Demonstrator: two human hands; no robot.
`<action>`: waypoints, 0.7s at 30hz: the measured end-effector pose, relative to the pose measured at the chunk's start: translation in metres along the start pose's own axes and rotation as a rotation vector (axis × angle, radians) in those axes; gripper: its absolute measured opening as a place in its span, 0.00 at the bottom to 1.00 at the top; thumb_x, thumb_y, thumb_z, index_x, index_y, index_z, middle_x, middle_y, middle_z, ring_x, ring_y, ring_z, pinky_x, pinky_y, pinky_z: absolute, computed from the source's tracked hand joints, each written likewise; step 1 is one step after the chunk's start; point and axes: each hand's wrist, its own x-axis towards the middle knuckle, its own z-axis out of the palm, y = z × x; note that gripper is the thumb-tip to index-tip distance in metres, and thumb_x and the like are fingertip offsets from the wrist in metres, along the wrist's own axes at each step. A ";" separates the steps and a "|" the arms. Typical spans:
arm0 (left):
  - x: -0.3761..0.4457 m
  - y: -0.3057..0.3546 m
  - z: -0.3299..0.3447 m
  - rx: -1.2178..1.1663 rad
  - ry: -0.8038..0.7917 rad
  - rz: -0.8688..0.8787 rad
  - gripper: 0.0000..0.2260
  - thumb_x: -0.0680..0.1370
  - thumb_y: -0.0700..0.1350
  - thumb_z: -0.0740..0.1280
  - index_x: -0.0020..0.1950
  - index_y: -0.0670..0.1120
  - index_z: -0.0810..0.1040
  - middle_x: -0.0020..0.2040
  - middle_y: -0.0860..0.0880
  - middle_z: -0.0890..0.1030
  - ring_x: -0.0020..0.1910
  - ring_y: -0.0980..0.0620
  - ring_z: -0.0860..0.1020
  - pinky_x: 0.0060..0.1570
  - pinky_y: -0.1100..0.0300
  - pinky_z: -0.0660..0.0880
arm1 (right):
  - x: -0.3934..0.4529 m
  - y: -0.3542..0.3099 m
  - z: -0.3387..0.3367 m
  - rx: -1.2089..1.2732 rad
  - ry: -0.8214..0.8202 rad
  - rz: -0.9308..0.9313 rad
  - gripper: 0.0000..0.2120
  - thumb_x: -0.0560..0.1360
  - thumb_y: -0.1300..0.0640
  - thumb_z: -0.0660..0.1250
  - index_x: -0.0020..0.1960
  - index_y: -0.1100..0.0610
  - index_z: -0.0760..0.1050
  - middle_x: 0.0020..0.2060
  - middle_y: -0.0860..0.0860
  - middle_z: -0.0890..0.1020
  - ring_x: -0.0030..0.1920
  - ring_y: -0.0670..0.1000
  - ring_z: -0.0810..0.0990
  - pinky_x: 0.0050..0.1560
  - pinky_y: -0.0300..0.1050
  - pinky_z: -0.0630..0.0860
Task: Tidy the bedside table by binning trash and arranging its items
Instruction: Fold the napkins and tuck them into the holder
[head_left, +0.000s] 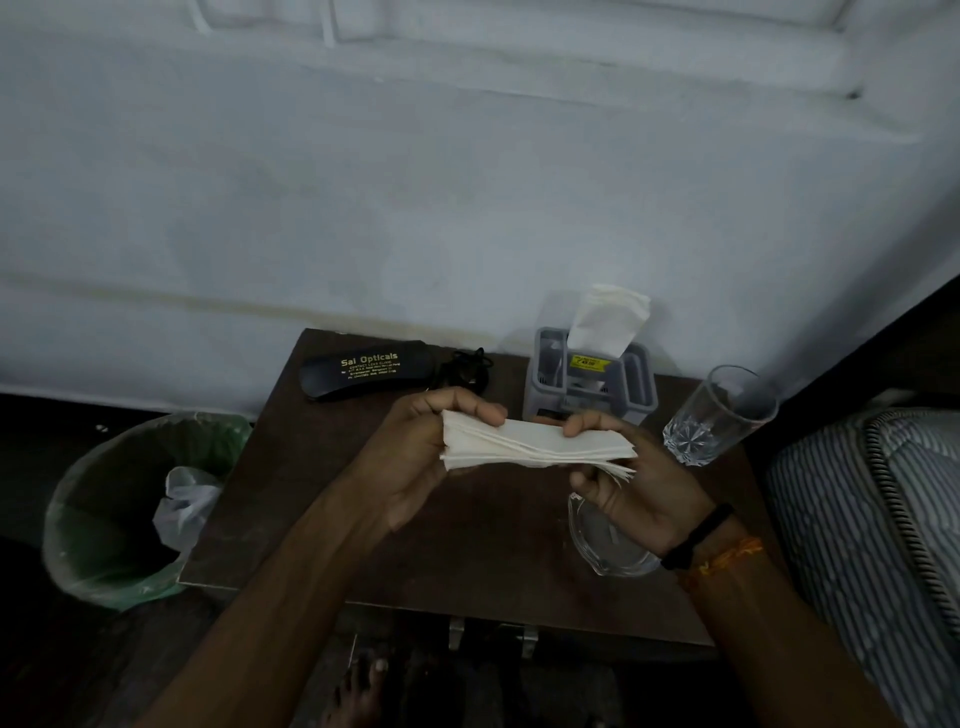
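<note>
Both hands hold a folded stack of white paper napkins (535, 444) above the middle of the dark brown bedside table (311, 478). My left hand (415, 457) grips the stack's left end, thumb on top. My right hand (639, 488) pinches the right end. Behind the stack stands a grey napkin holder (636, 387) with a white napkin (608, 319) sticking up out of it. A black spectacle case (363, 369) lies at the table's back left. A small black object (465, 371) lies beside it.
A bin lined with a green bag (104, 519) stands on the floor left of the table, holding a crumpled clear plastic bag (182, 506). An empty drinking glass (719, 413) stands at the table's right. A clear glass dish (605, 545) lies under my right wrist. A striped mattress (872, 519) borders the right.
</note>
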 end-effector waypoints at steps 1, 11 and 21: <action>-0.001 0.001 0.001 0.006 -0.001 -0.007 0.17 0.76 0.28 0.59 0.37 0.42 0.82 0.46 0.48 0.85 0.44 0.52 0.83 0.39 0.60 0.77 | 0.000 -0.001 -0.001 -0.003 -0.002 0.001 0.05 0.65 0.62 0.70 0.42 0.60 0.80 0.60 0.61 0.80 0.47 0.57 0.79 0.31 0.37 0.80; -0.001 0.005 0.003 -0.056 0.006 -0.058 0.20 0.76 0.28 0.58 0.33 0.43 0.82 0.50 0.45 0.82 0.45 0.49 0.80 0.30 0.67 0.75 | -0.002 -0.007 0.002 0.015 0.058 0.017 0.09 0.71 0.67 0.62 0.35 0.60 0.78 0.56 0.60 0.82 0.35 0.51 0.84 0.26 0.36 0.79; 0.003 0.002 -0.004 0.051 -0.005 0.024 0.23 0.75 0.26 0.56 0.30 0.44 0.81 0.52 0.45 0.83 0.55 0.47 0.80 0.43 0.59 0.79 | -0.007 -0.014 -0.006 0.135 0.076 0.083 0.17 0.78 0.52 0.57 0.45 0.63 0.78 0.52 0.65 0.82 0.38 0.56 0.85 0.34 0.44 0.82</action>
